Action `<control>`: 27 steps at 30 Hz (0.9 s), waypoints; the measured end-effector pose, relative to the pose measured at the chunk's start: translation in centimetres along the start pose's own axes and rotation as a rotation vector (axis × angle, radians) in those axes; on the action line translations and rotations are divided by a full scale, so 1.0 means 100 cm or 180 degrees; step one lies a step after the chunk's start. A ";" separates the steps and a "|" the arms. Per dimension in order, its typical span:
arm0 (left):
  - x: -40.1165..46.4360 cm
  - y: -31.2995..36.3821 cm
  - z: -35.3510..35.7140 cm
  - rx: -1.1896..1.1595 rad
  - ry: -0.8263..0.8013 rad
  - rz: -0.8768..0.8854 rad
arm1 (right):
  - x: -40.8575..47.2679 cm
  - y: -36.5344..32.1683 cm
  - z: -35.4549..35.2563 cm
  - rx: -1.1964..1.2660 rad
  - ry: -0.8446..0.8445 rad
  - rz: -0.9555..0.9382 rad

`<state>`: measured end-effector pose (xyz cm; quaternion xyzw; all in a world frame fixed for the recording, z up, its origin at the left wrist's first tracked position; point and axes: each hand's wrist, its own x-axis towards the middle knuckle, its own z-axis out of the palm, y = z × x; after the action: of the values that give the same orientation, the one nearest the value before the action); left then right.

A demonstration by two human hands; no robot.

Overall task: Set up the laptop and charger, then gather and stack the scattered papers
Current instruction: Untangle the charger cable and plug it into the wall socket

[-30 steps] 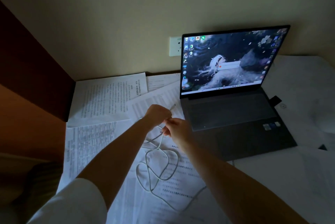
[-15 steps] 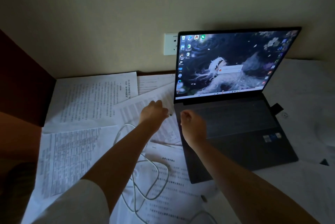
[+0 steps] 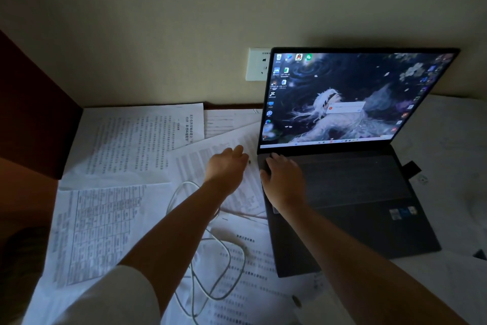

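The open laptop [image 3: 355, 193] stands against the wall, its screen lit with a desktop picture. My left hand [image 3: 225, 168] hovers over a printed sheet [image 3: 200, 164] just left of the laptop's rear corner and pinches the end of the white charger cable [image 3: 184, 183]; the small dark plug tip [image 3: 249, 162] pokes out toward the laptop's left edge. The cable's loops lie on the papers under my left forearm. My right hand [image 3: 283, 179] rests flat on the left end of the keyboard deck, fingers spread. Several printed sheets [image 3: 137, 140] overlap left of and in front of the laptop.
A white wall socket [image 3: 257, 64] sits just left of the screen's top corner. A dark wooden panel [image 3: 31, 114] borders the papers on the left. A sheet with a table [image 3: 100, 232] lies near left. A black tab [image 3: 409, 168] sticks out at the laptop's right edge.
Both hands moved up from the cable loops to the laptop's left rear corner. My right hand let go of the cable and settled flat on the keyboard deck; the left carried the plug along.
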<state>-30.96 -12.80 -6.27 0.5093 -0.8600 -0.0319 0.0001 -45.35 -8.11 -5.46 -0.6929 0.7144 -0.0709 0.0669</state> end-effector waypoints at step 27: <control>0.021 0.000 0.004 0.0132 -0.0003 0.0055 | -0.002 0.008 0.017 0.0114 0.0561 0.0068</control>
<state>-31.94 -14.60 -6.76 0.5017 -0.8648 -0.0143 -0.0106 -45.81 -7.92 -7.26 -0.6750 0.7235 -0.1437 0.0169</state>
